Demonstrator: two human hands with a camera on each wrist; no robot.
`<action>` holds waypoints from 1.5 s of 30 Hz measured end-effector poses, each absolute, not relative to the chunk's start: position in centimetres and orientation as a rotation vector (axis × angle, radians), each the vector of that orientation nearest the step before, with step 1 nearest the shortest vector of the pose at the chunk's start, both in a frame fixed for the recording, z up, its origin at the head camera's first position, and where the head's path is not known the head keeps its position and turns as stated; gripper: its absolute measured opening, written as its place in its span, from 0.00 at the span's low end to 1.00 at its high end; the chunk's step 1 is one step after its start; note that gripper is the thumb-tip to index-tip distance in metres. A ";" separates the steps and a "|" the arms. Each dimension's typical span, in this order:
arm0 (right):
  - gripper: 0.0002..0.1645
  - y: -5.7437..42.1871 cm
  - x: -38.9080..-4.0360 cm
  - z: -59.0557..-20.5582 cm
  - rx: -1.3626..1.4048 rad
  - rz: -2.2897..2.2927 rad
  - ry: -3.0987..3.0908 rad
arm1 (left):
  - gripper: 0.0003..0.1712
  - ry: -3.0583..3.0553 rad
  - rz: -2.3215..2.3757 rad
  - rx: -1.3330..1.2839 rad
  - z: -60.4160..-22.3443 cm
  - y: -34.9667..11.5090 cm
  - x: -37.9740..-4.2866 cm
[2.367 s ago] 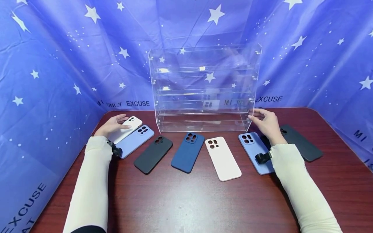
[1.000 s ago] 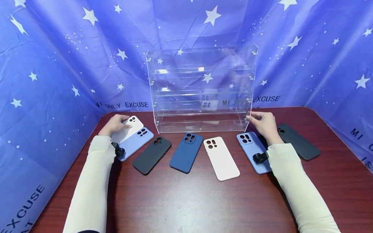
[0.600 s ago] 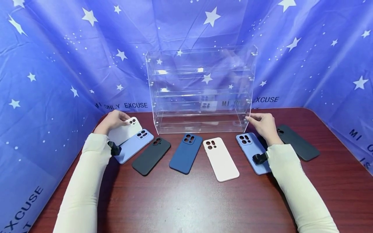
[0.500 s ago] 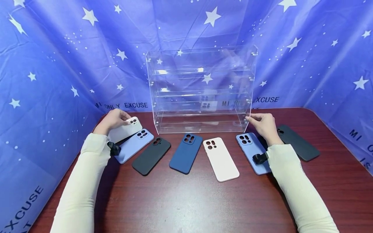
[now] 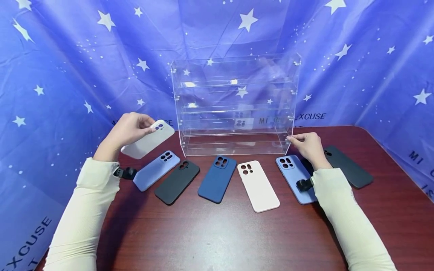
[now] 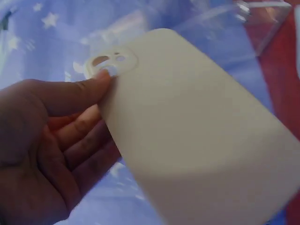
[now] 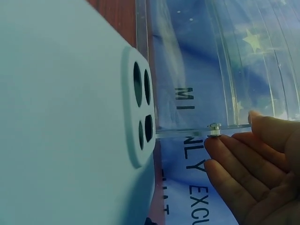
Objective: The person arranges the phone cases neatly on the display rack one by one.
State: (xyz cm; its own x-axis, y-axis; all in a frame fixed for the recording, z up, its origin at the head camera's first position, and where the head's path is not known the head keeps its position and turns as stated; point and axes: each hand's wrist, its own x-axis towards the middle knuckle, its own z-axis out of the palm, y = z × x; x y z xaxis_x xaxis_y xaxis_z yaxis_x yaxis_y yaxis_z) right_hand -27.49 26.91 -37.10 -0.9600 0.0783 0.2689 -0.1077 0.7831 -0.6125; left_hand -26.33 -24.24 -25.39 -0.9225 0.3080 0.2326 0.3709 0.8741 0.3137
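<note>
My left hand [image 5: 126,130] pinches a white phone case [image 5: 144,145] by its camera end, thumb on the back face beside the camera cutout, and holds it tilted above the table. The left wrist view shows the thumb tip at the cutout of this case [image 6: 187,112], with the other fingers behind its edge. At the lower right side panel of a clear acrylic display rack [image 5: 237,149], my right hand [image 5: 309,147] pinches the panel's edge between thumb and fingers. In the right wrist view, that hand [image 7: 258,161] grips the edge beside a metal screw [image 7: 214,130].
In front of the rack lie a light blue case [image 5: 154,173], a black case [image 5: 178,184], a dark blue case [image 5: 217,182], a pale pink case [image 5: 260,188] and another light blue case [image 5: 293,177]. A dark case [image 5: 350,169] lies right of my right hand. Starry curtains [image 5: 217,30] enclose the table.
My left hand has taken hold of the white case, which lay on the table, and raised it off, its face now tilted. My right hand stays at the rack's side.
</note>
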 end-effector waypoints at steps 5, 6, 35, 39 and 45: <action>0.20 26.9 -27.2 -37.4 0.030 0.922 -2.702 | 0.05 -2.699 -0.488 -0.668 -23.7 -21.9 -25.7; 0.20 26.9 -27.2 -37.5 0.033 0.922 -2.700 | 0.05 -2.670 -0.489 -0.692 -23.5 -21.4 -25.6; 0.17 27.0 -26.7 -38.0 0.086 0.887 -2.670 | 0.11 -2.007 -1.078 -1.110 -18.3 -7.5 -29.5; 0.16 26.9 -27.0 -37.8 0.092 0.873 -2.658 | 0.13 -1.988 -1.309 -0.980 -17.1 -6.0 -29.7; 0.16 26.8 -27.4 -37.4 0.068 0.915 -2.655 | 0.14 -1.880 -1.598 -0.842 -15.3 -4.0 -30.1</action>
